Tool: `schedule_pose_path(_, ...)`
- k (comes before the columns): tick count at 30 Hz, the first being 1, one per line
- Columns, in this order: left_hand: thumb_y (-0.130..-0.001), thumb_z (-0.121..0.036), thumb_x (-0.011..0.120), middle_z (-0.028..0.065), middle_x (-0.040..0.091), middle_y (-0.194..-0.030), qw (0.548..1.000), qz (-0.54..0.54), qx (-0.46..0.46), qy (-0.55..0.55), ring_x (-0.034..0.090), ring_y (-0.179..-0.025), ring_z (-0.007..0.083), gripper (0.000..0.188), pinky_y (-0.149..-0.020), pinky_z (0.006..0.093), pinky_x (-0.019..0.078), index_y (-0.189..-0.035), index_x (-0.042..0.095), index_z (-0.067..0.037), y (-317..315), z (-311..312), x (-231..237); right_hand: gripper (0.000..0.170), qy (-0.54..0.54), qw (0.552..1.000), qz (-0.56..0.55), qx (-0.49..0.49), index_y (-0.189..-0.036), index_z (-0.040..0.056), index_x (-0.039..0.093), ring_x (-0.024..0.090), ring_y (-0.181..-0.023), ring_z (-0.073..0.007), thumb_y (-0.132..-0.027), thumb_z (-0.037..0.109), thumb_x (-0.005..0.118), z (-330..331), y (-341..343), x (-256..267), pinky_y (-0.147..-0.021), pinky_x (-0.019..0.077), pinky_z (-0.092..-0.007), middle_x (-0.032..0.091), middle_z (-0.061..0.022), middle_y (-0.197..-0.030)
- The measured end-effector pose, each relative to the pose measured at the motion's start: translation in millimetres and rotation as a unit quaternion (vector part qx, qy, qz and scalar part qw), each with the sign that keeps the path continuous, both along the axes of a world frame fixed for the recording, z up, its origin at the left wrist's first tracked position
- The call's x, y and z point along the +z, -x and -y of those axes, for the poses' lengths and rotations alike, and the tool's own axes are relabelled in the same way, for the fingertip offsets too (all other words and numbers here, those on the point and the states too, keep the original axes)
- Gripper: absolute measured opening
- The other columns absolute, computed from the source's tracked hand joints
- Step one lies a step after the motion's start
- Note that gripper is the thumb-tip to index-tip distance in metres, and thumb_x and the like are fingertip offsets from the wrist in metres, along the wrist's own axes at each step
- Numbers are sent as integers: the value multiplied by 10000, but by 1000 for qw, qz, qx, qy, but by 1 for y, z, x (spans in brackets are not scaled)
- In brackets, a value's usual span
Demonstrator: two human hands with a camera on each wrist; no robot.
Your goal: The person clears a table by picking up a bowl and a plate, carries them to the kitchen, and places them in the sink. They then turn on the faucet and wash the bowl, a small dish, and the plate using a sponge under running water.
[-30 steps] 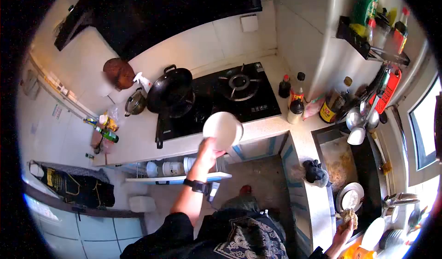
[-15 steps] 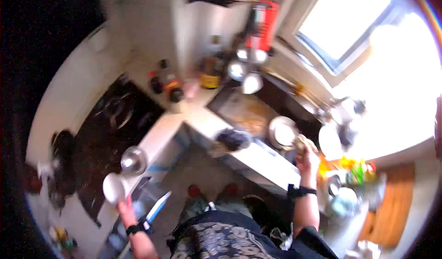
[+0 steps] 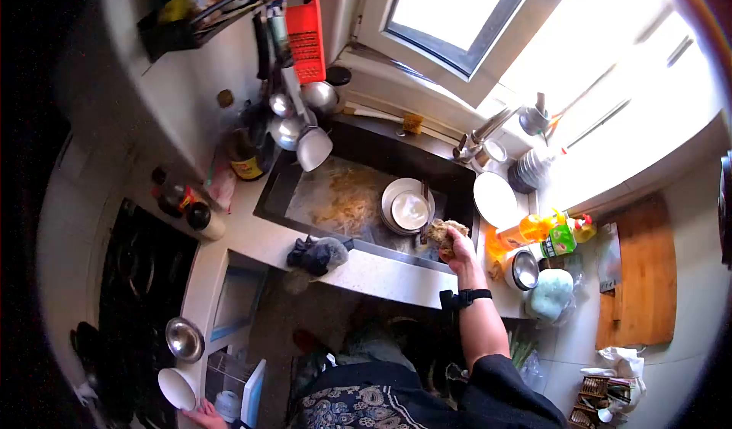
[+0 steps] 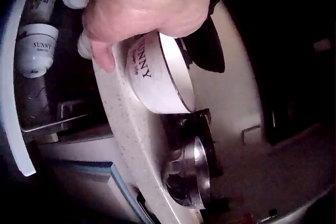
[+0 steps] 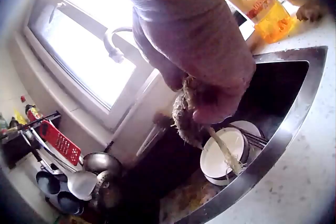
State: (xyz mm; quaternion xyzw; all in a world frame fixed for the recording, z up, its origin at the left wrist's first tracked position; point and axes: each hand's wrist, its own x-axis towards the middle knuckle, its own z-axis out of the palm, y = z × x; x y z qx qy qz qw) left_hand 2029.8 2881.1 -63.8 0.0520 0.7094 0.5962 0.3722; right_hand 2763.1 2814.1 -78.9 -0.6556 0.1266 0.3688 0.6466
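Note:
My left hand (image 3: 204, 415) is at the side of a white bowl (image 3: 178, 388) with a dark rim. In the left wrist view this bowl (image 4: 157, 79), lettered "SUNNY", stands upright at the counter edge; the thumb is straight and apart from it, the other fingers hidden. Beside it is a shiny metal bowl (image 3: 184, 339). My right hand (image 3: 462, 251) grips a tan, stringy loofah (image 3: 446, 235) over the near right part of the sink. Below it, in the sink (image 3: 358, 251), are stacked white dishes (image 3: 410, 209) with chopsticks (image 5: 249, 136) across them.
A dark rag (image 3: 316, 254) lies on the sink's front ledge. Right of the sink are a white plate (image 3: 496, 200), an orange soap bottle (image 3: 526, 229), a metal cup (image 3: 523, 269) and a cutting board (image 3: 644, 276). An open drawer (image 3: 253, 395) juts out below the left counter.
The view has swung right from the stove to the sink. My left hand has lowered the white bowl to the counter beside the metal bowl. My right hand keeps the loofah at the sink.

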Motion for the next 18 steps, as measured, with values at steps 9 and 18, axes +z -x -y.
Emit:
schedule_pose_path(9,-891,-343,552,-33,481,-751,946,106,-295,79,459,-673,119,199,-527,257,360,-911,524,-147,-128,-44,31,220,60,989,-29,132,-1096,167,586,612,-748,-151,-890,241,568,-21,-87,-48,-530,474,-330,642,1,-927)
schedule_pose_path(18,-924,-208,546,48,610,-909,610,17,-789,72,619,-790,144,213,-657,256,494,-1076,538,-59,-575,-153,98,266,16,993,-67,91,-1100,160,561,621,-828,-162,-901,336,559,-26,-114,-67,-545,498,-349,645,-18,-967)
